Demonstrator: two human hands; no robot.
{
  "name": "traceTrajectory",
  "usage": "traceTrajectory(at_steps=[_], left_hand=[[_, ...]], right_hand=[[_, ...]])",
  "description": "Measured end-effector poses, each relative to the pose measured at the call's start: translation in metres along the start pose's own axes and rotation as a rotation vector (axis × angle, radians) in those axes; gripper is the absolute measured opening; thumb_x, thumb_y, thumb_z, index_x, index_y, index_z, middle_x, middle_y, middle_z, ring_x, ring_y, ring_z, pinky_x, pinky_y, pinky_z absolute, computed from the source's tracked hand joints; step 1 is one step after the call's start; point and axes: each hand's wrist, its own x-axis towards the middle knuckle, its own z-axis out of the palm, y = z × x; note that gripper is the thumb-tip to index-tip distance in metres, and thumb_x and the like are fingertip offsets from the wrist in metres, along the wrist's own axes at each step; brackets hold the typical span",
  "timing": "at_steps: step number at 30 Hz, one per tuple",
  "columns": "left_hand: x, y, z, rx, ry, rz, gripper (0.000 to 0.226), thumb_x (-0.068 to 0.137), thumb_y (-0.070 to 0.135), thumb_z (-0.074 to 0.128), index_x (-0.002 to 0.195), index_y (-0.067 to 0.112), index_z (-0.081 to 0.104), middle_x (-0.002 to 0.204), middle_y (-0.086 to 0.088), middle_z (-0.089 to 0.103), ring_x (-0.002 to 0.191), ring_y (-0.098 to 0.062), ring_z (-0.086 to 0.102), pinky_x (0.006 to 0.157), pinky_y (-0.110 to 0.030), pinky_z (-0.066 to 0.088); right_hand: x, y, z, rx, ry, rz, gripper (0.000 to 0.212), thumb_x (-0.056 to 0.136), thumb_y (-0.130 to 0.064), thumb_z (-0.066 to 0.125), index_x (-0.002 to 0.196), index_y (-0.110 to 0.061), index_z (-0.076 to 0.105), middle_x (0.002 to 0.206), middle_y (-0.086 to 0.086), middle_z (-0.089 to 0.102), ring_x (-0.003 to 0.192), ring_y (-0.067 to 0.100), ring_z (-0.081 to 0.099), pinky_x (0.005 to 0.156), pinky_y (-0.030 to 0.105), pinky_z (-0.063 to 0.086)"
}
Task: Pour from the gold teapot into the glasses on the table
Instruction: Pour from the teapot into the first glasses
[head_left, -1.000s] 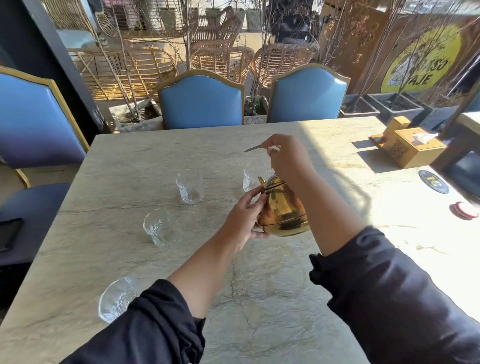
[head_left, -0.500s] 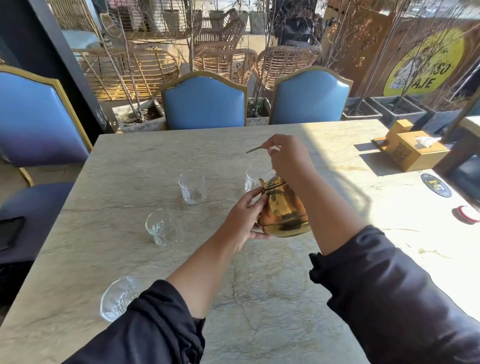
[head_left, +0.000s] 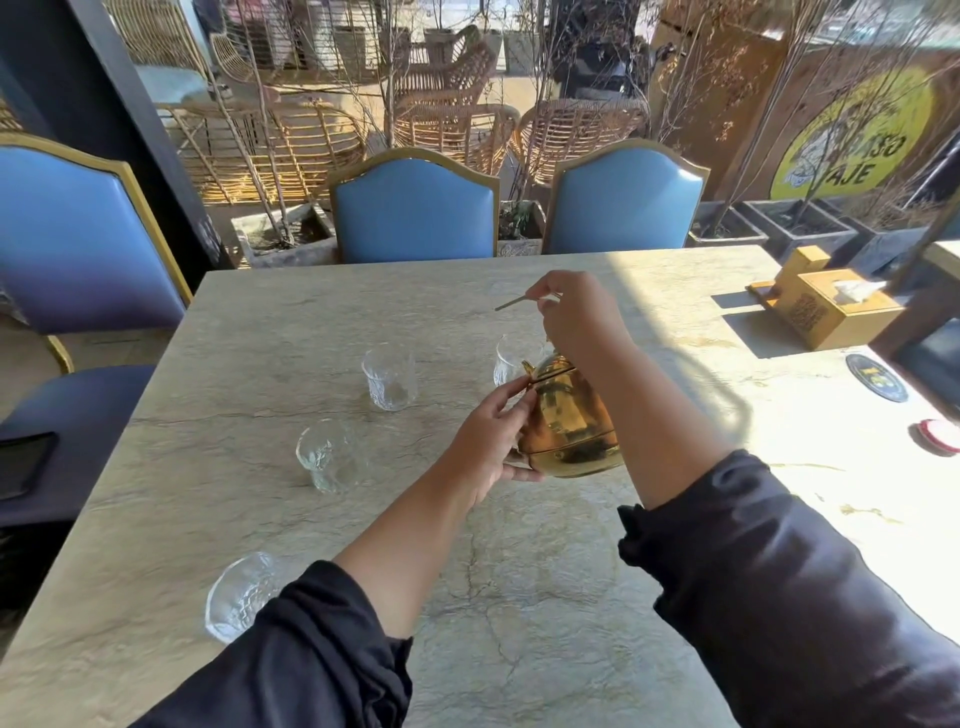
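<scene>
A gold teapot (head_left: 571, 426) hangs tilted above the marble table (head_left: 260, 322), leaning toward a clear glass (head_left: 511, 358) just behind it. My right hand (head_left: 576, 312) grips the pot's thin top handle from above. My left hand (head_left: 491, 441) rests its fingers on the pot's left side, near the lid. Another glass (head_left: 389, 376) stands upright left of the pot. A third glass (head_left: 330, 457) sits nearer me, and one more (head_left: 239, 597) is at the front left, partly behind my left sleeve. Whether liquid is flowing is hidden by the pot.
A yellow tissue box (head_left: 826, 306) stands at the table's far right, with a dark round coaster (head_left: 878, 376) and a red-rimmed disc (head_left: 937, 436) nearer. Blue chairs (head_left: 415, 208) line the far and left sides. A dark phone (head_left: 23, 462) lies on the left chair seat.
</scene>
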Motion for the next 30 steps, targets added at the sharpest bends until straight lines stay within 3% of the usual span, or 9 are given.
traceTrajectory(at_steps=[10,17,22,26,30], left_hand=[[0.002,0.001,-0.001,-0.004,0.005,-0.002,0.041,0.099,0.037,0.055,0.140,0.034,0.054,0.111,0.006,0.061,0.112,-0.047,0.065,0.080,-0.063,0.059],[0.004,0.000,-0.003,-0.005,0.000,-0.015,0.038,0.100,0.037,0.054,0.138,0.034,0.054,0.108,0.006,0.061,0.107,-0.050,0.067,0.081,-0.062,0.058],[0.007,-0.003,-0.004,0.012,-0.004,-0.006,0.041,0.100,0.039,0.054,0.140,0.034,0.054,0.110,0.005,0.061,0.100,-0.050,0.069,0.081,-0.062,0.059],[0.010,-0.006,-0.006,0.023,-0.009,0.014,0.042,0.098,0.041,0.056,0.140,0.035,0.054,0.111,0.005,0.063,0.101,-0.047,0.070,0.079,-0.061,0.060],[0.011,-0.011,-0.010,0.068,-0.004,0.045,0.042,0.099,0.040,0.056,0.140,0.038,0.053,0.113,0.002,0.067,0.104,-0.038,0.071,0.084,-0.060,0.059]], right_hand=[[0.002,-0.002,0.000,-0.003,-0.002,0.012,0.029,0.095,-0.004,0.045,0.108,-0.018,0.067,0.105,0.009,0.068,0.071,0.022,0.062,0.057,0.028,0.047],[0.002,-0.007,0.000,-0.015,-0.011,0.027,0.031,0.094,0.000,0.045,0.110,-0.015,0.067,0.103,0.010,0.068,0.055,0.012,0.049,0.042,0.021,0.032],[-0.002,-0.008,-0.003,-0.009,-0.006,0.026,0.031,0.095,-0.001,0.043,0.111,-0.014,0.067,0.105,0.011,0.067,0.072,0.023,0.054,0.048,0.023,0.036],[-0.006,-0.005,-0.003,0.032,0.018,0.024,0.031,0.094,0.000,0.044,0.110,-0.014,0.067,0.110,0.010,0.067,0.068,0.020,0.054,0.052,0.024,0.037],[-0.019,0.002,-0.002,0.085,0.067,0.046,0.030,0.095,-0.001,0.045,0.110,-0.017,0.065,0.110,0.008,0.066,0.059,0.017,0.055,0.045,0.024,0.038]])
